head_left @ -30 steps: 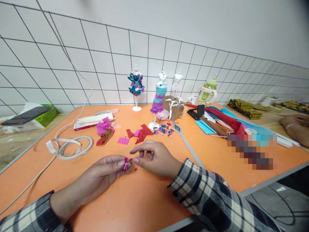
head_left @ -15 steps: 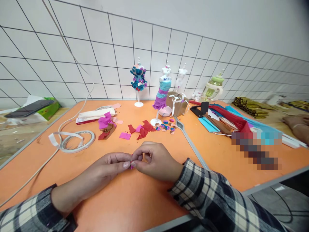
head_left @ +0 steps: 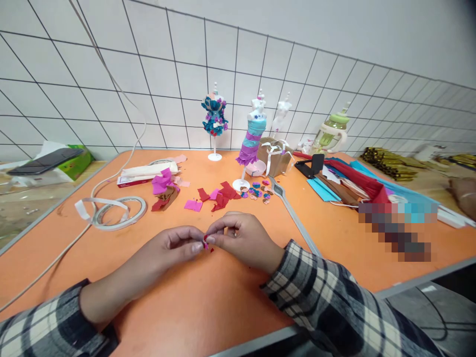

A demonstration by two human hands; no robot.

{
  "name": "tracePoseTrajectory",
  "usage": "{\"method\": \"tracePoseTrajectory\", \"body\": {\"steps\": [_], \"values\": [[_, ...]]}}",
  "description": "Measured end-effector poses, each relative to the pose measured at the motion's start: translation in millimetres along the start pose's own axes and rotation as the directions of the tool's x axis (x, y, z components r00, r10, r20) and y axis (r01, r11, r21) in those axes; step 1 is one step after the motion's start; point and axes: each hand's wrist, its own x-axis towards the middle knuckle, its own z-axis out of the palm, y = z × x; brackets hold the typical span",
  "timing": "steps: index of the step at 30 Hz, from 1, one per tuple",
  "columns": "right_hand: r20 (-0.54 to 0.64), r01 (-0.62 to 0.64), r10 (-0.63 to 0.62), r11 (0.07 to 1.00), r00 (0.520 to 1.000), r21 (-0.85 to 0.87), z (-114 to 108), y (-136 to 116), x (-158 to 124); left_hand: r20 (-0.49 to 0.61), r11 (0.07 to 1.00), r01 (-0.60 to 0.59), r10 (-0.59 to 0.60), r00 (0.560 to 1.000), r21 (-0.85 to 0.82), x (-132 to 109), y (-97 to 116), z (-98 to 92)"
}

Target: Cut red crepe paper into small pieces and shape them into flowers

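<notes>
My left hand [head_left: 169,250] and my right hand [head_left: 243,238] meet fingertip to fingertip above the orange table [head_left: 178,307]. Between them they pinch a tiny red and pink paper piece [head_left: 206,243], partly hidden by the fingers. Just below it is a small red scrap [head_left: 212,250]. Beyond the hands lie red paper scraps [head_left: 225,196] and a pink square [head_left: 193,205]. Several small coloured flower pieces [head_left: 256,191] are by the base of a small dress form [head_left: 251,139] wrapped in blue and purple.
A second form [head_left: 214,116] in teal ruffles stands behind. Tape rolls [head_left: 121,213] and a white cable [head_left: 69,258] lie left. At right are a phone stand [head_left: 310,167], paper strips [head_left: 357,178] and a bottle [head_left: 330,134]; a metal strip [head_left: 297,218] crosses the table.
The view has shifted slightly. More of the red and pink piece now shows between my fingertips, and a small red scrap has come into sight beneath it.
</notes>
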Motion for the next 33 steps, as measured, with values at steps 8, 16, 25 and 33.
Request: {"method": "tracePoseTrajectory", "body": {"steps": [8,16,25,33], "values": [[0.034,-0.164,0.161,0.98,0.986,0.115,2,-2,-1,-0.045,0.958,-0.111,0.127,0.991,0.264,2,7,7.2],[0.079,-0.143,0.144,0.99,0.986,-0.02,-5,-5,1,-0.075,0.884,-0.194,0.248,0.966,0.425,-6,11,-1.6],[0.057,-0.067,0.07,0.996,0.996,-0.057,3,2,-1,-0.109,0.831,-0.215,0.311,0.944,0.513,-5,24,8.7],[0.05,-0.16,0.16,0.987,0.986,-0.002,6,0,-2,-0.184,0.94,-0.129,0.194,0.964,0.315,-1,15,6.6]]}}
